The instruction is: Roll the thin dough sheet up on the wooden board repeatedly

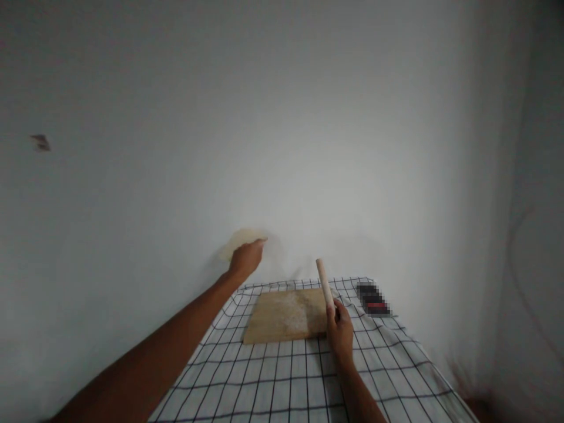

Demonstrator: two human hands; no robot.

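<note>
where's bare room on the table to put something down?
Cloth between the board's near edge and your side; also right of your right forearm, nearer than the dark blurred item. Crowded: board's right edge, with right hand and rolling pin.

"What's straight ahead?"
"A plain greyish-white wall (282, 117), brightest just off centre toward two o'clock, dimming outward."
"Any marks?"
"A small brown angular patch (40, 143) between nine and ten o'clock, too blurred to identify."
"Furniture?"
"At six o'clock, a table draped in white, dark-gridded cloth (268, 379)."
"Three o'clock?"
"A shadowed corner (513, 188), where a darker grey wall (544, 170) begins."
</note>
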